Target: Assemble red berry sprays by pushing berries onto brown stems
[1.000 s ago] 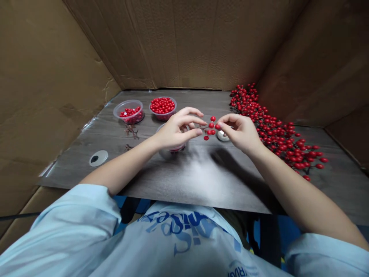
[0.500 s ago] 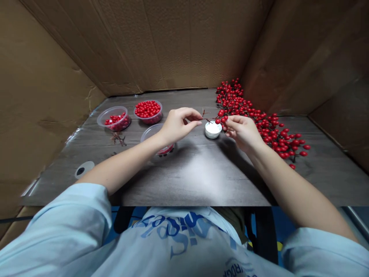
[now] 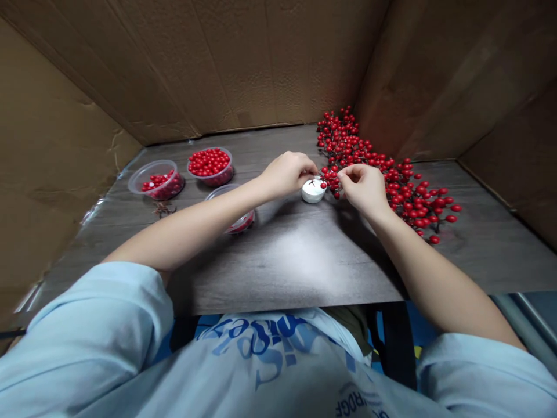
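Note:
My left hand is closed in a pinch on the thin brown stem of a small sprig of red artificial berries. The berry end of this sprig points right, towards my right hand, whose thumb and forefinger are pinched at its berries. What exactly lies between those fingertips is too small to make out. Just below the stem stands a small white cup with white stuff in it; part of the sprig passes in front of its top. Behind and beside my right hand lies a heap of red berry branches.
To the left are a tub full of loose berries, a partly filled tub and a third clear tub, partly behind my left arm. Bare brown stems lie by the tubs. Cardboard walls enclose the grey table.
My left hand has moved right along the sprig, closer to the berries and my right hand. The sprig has turned a little. The whole view has shifted slightly.

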A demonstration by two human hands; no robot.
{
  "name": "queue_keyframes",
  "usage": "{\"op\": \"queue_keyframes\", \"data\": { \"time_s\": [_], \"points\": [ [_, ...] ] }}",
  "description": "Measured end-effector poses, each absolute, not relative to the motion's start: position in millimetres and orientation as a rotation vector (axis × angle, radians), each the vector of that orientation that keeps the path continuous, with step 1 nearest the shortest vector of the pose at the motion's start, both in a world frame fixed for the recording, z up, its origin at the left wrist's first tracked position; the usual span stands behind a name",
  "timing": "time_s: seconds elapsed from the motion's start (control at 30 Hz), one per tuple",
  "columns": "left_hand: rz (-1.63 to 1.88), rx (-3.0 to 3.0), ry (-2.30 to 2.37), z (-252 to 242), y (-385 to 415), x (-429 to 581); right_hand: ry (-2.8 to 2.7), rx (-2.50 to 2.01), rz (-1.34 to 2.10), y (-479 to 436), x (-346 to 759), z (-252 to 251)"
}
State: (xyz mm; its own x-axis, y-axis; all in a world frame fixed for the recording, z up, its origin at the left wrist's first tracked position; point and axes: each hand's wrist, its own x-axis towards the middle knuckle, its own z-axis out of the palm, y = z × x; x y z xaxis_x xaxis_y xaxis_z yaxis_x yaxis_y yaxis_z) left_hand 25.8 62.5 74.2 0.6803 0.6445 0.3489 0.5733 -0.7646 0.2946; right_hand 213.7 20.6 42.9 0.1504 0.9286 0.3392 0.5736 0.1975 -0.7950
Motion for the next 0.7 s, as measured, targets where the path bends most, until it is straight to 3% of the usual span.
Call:
{"op": "queue_keyframes", "data": {
  "time_s": [0.4, 0.7],
  "points": [
    [0.418, 2.799, 1.004, 64.6, 61.7, 33.8, -1.576, -1.538, 0.5, 20.8, 212.1, 38.4],
    [0.444, 2.717, 1.021, 66.5, 63.4, 34.6, -1.559, -1.522, 0.526, 22.4, 215.2, 35.9]
  ]
}}
